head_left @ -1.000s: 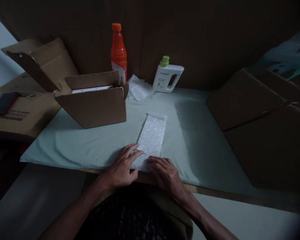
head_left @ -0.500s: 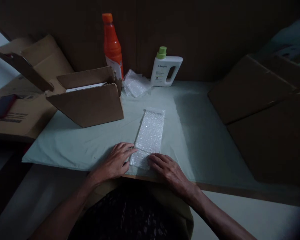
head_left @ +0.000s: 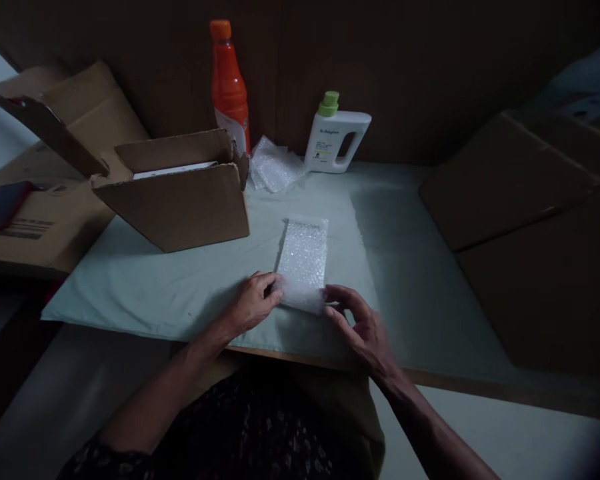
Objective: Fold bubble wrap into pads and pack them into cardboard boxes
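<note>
A strip of bubble wrap (head_left: 304,253) lies lengthwise on the pale green cloth, its near end folded over into a band. At the left end of that fold, my left hand (head_left: 255,300) pinches the plastic between thumb and fingers. My right hand (head_left: 357,323) grips the fold's right corner, thumb below and index finger above. Whether anything lies inside the wrap I cannot tell.
An open cardboard box (head_left: 180,210) with something white inside stands at left. Behind are an orange bottle (head_left: 229,90), more bubble wrap pieces (head_left: 276,167) and a white jug with a green cap (head_left: 325,140). A large cardboard box (head_left: 535,267) fills the right side.
The near end of the bubble wrap has been folded away from me, making the strip shorter. Both hands have moved forward from lying on it to gripping the fold's ends.
</note>
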A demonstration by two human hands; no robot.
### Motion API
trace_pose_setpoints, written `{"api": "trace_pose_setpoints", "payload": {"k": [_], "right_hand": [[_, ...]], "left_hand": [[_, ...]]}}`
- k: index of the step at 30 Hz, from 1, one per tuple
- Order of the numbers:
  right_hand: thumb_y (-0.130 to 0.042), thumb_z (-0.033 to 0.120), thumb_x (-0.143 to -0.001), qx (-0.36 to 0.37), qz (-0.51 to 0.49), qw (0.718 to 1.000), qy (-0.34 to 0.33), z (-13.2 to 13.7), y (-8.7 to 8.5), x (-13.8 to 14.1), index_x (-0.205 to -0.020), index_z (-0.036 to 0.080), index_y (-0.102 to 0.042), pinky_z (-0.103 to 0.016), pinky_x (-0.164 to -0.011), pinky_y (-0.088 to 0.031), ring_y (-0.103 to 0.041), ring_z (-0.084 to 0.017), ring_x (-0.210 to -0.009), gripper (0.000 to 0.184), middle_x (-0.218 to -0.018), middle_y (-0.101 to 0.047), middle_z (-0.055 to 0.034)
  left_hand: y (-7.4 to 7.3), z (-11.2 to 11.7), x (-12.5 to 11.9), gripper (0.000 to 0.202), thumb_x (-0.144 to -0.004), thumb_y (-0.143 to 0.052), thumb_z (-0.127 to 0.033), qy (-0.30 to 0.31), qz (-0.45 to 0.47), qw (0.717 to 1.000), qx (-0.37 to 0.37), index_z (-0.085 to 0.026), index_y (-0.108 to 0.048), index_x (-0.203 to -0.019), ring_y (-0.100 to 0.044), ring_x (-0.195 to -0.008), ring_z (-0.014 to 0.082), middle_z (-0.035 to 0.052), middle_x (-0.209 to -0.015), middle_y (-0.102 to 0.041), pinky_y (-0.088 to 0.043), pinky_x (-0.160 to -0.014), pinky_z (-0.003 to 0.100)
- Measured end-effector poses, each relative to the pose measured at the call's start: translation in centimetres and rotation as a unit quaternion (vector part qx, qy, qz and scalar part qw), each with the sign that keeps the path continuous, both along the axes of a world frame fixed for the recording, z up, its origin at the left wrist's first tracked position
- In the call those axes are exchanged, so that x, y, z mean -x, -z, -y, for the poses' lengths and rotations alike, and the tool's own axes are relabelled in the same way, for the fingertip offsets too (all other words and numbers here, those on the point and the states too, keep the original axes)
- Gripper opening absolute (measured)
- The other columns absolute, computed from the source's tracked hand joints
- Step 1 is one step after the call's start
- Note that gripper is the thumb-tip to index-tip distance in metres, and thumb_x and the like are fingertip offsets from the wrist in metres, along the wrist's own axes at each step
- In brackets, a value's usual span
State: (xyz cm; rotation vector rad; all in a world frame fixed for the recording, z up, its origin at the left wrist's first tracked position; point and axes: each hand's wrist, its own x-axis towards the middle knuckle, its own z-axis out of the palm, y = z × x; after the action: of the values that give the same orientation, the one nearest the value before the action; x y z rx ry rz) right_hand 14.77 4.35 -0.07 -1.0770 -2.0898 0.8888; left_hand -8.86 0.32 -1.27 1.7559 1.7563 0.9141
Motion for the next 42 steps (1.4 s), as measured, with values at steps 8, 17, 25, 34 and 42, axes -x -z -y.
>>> {"api": "trace_pose_setpoints", "payload": {"k": [8,17,25,34,42], "right_hand": [[-0.056,0.011,-0.092,-0.297,0.121,0.944,-0.073,1.7,0.5,0.7,-0.111,0.024,-0.065,-0.040,-0.082,-0.049,-0.068,-0.025,-0.102,0.024,-0.112,-0.075,-0.0074],[-0.047,0.008,-0.096,-0.300,0.217,0.921,-0.124,-0.4,1.6,2.2,-0.117,0.016,-0.065,-0.044,-0.090,-0.045,-0.062,-0.028,-0.112,0.028,-0.122,-0.072,-0.0120],[-0.048,0.003,-0.090,-0.290,0.220,0.923,-0.129,-1.1,0.8,2.5,-0.111,0.020,-0.067,-0.043,-0.089,-0.044,-0.066,-0.026,-0.097,0.033,-0.113,-0.075,-0.0091],[-0.050,0.020,-0.098,-0.139,0.107,0.981,-0.087,-0.3,-0.1,1.2,-0.115,0.023,-0.068,-0.037,-0.079,-0.053,-0.071,-0.022,-0.086,0.025,-0.100,-0.078,-0.0058],[-0.053,0.030,-0.096,-0.025,0.104,0.994,-0.011,-1.2,0.5,1.1,-0.117,0.024,-0.069,-0.035,-0.076,-0.056,-0.072,-0.023,-0.087,0.027,-0.104,-0.078,-0.0041]], "left_hand": [[0.9,-0.8,-1.1,0.028,-0.082,-0.059,-0.014,-0.042,-0.067,0.997,-0.018,-0.021,-0.069,-0.107,-0.068,-0.092,0.0213,0.0040,-0.101,-0.075,-0.055,-0.086,0.034],[1.2,0.3,-1.3,0.044,-0.085,-0.061,-0.016,-0.067,-0.093,0.987,-0.113,-0.019,-0.057,-0.129,-0.064,-0.109,0.0239,0.0104,-0.117,-0.065,-0.054,-0.097,0.039],[0.8,1.7,-1.3,0.032,-0.087,-0.055,-0.007,0.048,-0.143,0.975,-0.163,-0.018,-0.066,-0.115,-0.059,-0.116,0.0259,0.0094,-0.117,-0.070,-0.050,-0.101,0.044],[-0.2,1.9,-1.3,0.020,-0.090,-0.056,-0.014,0.027,-0.036,0.991,-0.125,-0.017,-0.070,-0.104,-0.069,-0.087,0.0200,0.0060,-0.093,-0.075,-0.055,-0.083,0.035],[0.4,0.2,-1.7,0.024,-0.089,-0.056,-0.014,-0.005,0.009,0.995,-0.096,-0.015,-0.069,-0.108,-0.071,-0.094,0.0207,0.0081,-0.102,-0.075,-0.056,-0.087,0.033]]}}
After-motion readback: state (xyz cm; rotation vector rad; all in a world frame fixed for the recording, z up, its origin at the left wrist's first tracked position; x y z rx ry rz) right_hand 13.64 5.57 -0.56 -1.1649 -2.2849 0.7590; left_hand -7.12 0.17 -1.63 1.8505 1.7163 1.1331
